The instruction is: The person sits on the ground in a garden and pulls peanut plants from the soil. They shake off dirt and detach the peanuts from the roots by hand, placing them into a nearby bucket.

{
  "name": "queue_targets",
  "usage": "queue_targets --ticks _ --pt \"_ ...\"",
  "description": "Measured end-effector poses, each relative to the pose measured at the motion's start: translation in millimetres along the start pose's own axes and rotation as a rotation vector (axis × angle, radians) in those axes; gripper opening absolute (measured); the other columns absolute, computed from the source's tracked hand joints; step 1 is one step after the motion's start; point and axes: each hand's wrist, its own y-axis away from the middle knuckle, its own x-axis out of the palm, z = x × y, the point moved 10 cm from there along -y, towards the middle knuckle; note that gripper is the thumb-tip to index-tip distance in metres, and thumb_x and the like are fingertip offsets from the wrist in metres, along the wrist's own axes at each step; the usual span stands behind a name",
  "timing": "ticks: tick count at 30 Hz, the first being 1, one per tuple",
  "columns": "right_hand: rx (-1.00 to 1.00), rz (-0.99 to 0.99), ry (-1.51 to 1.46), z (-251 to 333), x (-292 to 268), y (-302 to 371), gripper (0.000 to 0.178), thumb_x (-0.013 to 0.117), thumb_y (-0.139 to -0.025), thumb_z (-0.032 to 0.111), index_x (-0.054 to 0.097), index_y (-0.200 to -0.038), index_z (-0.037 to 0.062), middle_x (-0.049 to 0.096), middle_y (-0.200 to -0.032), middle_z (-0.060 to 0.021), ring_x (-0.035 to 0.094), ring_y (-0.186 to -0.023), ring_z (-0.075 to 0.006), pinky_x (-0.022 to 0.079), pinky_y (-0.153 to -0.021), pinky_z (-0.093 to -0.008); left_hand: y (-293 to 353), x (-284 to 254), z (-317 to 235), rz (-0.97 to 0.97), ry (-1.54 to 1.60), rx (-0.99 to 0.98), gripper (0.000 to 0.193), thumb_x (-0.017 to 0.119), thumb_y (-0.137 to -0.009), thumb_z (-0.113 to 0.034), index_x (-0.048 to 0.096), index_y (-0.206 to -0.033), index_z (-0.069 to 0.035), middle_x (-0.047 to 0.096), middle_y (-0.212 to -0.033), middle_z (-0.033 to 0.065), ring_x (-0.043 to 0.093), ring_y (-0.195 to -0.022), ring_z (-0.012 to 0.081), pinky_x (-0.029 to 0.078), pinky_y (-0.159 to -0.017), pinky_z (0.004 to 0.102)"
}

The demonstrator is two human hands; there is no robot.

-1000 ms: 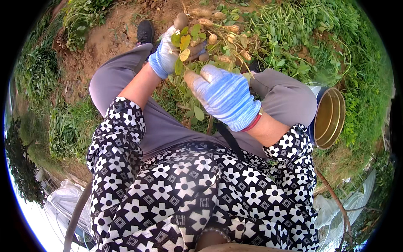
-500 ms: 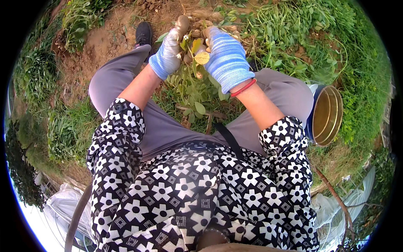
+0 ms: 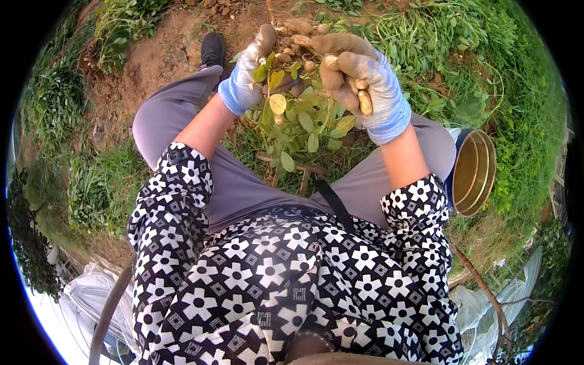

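Observation:
Between my knees hangs an uprooted peanut plant [image 3: 304, 118], its leaves toward me and its roots and pods away from me. My left hand [image 3: 248, 72], in a soiled blue-and-white glove, is closed round the plant just below the root clump. Several pods [image 3: 285, 56] still cling to the roots beside that thumb. My right hand [image 3: 368, 85], gloved alike, is turned palm up and curled around several loose peanuts [image 3: 365, 102]. Its thumb and forefinger side reaches a pod [image 3: 300, 40] at the edge of the roots.
A blue bucket [image 3: 473, 173] with a yellowish inside lies tilted by my right knee. Pulled plants [image 3: 420, 36] are heaped at the far right, with tall grass beyond. Bare reddish soil [image 3: 152, 55] spreads at the far left, near my dark shoe [image 3: 212, 50].
My right hand has moved right and rolled from back up to palm up, bringing the peanuts in it into sight. My left hand keeps its hold on the plant, almost still.

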Motion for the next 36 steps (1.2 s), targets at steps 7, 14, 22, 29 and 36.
queue_targets --ticks 7,14,22,29,36 --pt "-0.099 -0.217 0.161 13.0 -32.0 11.8 0.022 0.061 -0.081 0.018 0.061 -0.097 0.0028 0.061 -0.076 -0.0067 0.053 -0.056 -0.0041 0.044 -0.049 -0.0174 1.9 -15.0 1.6 -0.159 0.026 0.023 0.065 0.043 -0.081 -0.063 0.052 -0.114 -0.007 0.063 -0.092 0.0099 0.057 -0.061 0.0161 0.048 -0.058 0.0343" --pt "-0.301 -0.365 1.34 12.9 -12.4 6.3 0.025 0.065 -0.076 0.022 0.062 -0.095 0.0054 0.06 -0.082 -0.0131 0.059 -0.077 -0.0265 0.047 -0.07 -0.0339 6.9 -14.6 -0.3 -0.348 -0.049 0.031 0.067 0.041 -0.081 -0.063 0.051 -0.114 -0.005 0.062 -0.096 0.0101 0.06 -0.065 0.0204 0.05 -0.061 0.0361" --pt "-0.249 -0.417 1.737 -2.5 -3.6 -8.4 0.016 0.063 -0.073 0.019 0.061 -0.084 0.0086 0.059 -0.078 -0.0114 0.058 -0.073 -0.0278 0.048 -0.063 -0.0368 18.7 -9.1 -12.2 -0.419 -0.197 0.08 0.062 0.044 -0.084 -0.058 0.052 -0.113 -0.005 0.061 -0.098 0.0099 0.062 -0.075 0.022 0.052 -0.064 0.0321" --pt "-0.026 -0.285 1.239 -3.6 -20.1 -9.1 0.023 0.063 -0.07 0.025 0.066 -0.077 0.0039 0.061 -0.07 -0.0126 0.06 -0.064 -0.0228 0.048 -0.064 -0.0313 19.9 -12.1 -7.8 -0.274 -0.336 0.021 0.049 0.061 -0.082 -0.032 0.046 -0.119 -0.004 0.055 -0.109 0.0078 0.057 -0.093 0.0164 0.048 -0.081 0.0304" --pt "0.166 -0.117 1.029 -21.3 -31.8 -6.6 0.025 0.064 -0.068 0.025 0.064 -0.079 0.0025 0.058 -0.064 -0.0091 0.056 -0.054 -0.0161 0.048 -0.054 -0.0292 19.0 -10.5 -2.8 -0.277 -0.361 0.015 0.039 0.063 -0.082 -0.019 0.052 -0.115 -0.003 0.06 -0.098 0.0037 0.058 -0.086 0.0098 0.05 -0.074 0.0252"
